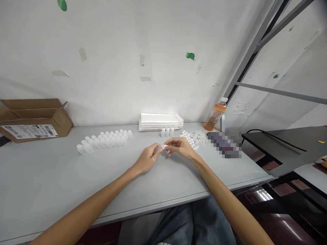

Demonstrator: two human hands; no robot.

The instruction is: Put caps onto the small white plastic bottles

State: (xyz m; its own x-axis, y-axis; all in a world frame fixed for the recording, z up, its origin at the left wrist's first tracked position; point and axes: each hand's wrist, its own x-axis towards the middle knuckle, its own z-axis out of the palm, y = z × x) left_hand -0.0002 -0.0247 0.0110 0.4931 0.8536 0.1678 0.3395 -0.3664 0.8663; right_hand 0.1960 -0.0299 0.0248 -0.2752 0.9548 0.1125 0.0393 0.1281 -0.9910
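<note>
hands: both are in view above the grey table (63, 183), brought close together near its middle. the left hand (147, 159) is closed around a small translucent bottle (158, 149), which lies nearly level, its narrow end pointing toward the right hand (182, 148). the right hand has thumb and fingers pinched on a small white piece (166, 147) at that end of the bottle; whether the piece is seated cannot be told at this size. to the left, a group of translucent bottles (104, 142) is set in close, slanting rows, well apart from the hands. beyond the hands, three capped bottles (167, 132) stand upright side by side, just in front of a stack of flat white items (160, 121) near the wall (107, 41). just beyond the right hand lies a spread of small white parts (188, 139), with a heap of white loops (200, 139) directly beside it. further right, a bottle of orange liquid (215, 115) with a white cap is noted near the wall, and a pixelated patch (224, 144) hides whatever lies there. a cardboard box (61, 122) with printed labels sits at the far left.
</note>
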